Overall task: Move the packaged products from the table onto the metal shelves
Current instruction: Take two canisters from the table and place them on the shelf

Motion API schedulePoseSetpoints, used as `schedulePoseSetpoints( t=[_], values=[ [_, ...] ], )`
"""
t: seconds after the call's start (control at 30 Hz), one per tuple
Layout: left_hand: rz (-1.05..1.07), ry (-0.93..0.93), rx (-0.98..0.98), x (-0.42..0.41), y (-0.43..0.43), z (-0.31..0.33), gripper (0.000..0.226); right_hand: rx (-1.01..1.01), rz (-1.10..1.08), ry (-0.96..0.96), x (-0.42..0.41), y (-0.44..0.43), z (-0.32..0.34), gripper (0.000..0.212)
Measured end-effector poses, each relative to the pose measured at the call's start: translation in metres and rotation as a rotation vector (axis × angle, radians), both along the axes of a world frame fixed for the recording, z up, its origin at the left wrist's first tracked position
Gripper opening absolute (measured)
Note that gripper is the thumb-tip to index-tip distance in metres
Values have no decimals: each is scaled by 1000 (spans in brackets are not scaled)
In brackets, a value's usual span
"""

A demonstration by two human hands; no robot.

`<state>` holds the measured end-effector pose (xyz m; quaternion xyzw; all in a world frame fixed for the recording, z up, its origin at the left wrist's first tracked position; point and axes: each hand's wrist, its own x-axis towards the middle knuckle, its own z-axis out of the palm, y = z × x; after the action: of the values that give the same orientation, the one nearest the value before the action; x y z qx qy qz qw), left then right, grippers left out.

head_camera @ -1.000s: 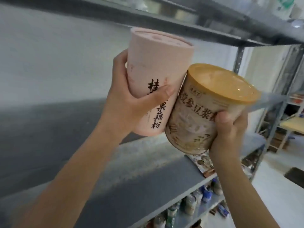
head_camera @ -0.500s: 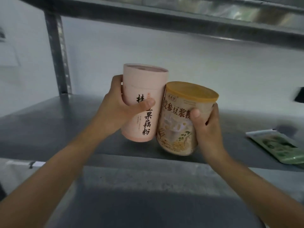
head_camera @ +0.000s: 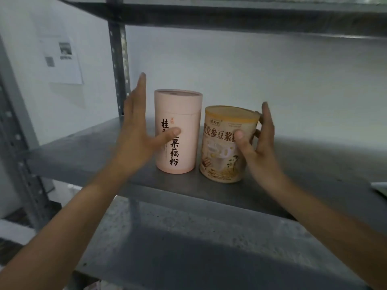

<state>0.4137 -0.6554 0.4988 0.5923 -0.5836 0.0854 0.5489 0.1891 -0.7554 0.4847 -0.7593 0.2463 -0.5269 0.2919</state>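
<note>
A tall pink paper tube (head_camera: 180, 126) with black characters stands upright on the grey metal shelf (head_camera: 83, 158). Right beside it stands a shorter beige can (head_camera: 222, 151) with a yellow lid. My left hand (head_camera: 136, 130) is spread just left of the pink tube, fingers straight and pointing up, thumb tip across the tube's front. To the right of the beige can, my right hand (head_camera: 259, 143) has its fingers extended past the can's side and its thumb against the front label. Neither hand grips its container.
A perforated steel upright (head_camera: 118, 65) rises behind my left hand. Another shelf board (head_camera: 230, 15) runs overhead, and a lower board (head_camera: 188, 254) lies below. A packet's corner (head_camera: 382, 188) shows at the shelf's right edge. A paper notice (head_camera: 62, 61) hangs on the wall.
Both containers went from being held in the air to standing on the shelf. My two hands have let go and spread their fingers beside them.
</note>
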Motion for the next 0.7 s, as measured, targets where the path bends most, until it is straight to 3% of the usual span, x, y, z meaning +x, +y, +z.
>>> schedulePoseSetpoints(
  t=[0.07,0.17,0.23,0.43,0.57,0.7],
  values=[
    [159,-314,-58,1,6,9,114,-272,-103,61,-4,2,7,80],
    [224,-648,-7,-2,6,22,116,-626,-267,372,-3,3,15,86],
    [186,-655,91,-4,2,27,116,-693,-352,489,3,4,16,97],
    [260,-725,206,12,-27,46,92,-723,-453,676,25,-26,25,100],
    [336,-784,284,47,-59,52,91,-772,-528,869,53,-49,45,88],
    [326,-703,359,93,-90,54,89,-602,-459,951,91,-66,65,73]
  ],
)
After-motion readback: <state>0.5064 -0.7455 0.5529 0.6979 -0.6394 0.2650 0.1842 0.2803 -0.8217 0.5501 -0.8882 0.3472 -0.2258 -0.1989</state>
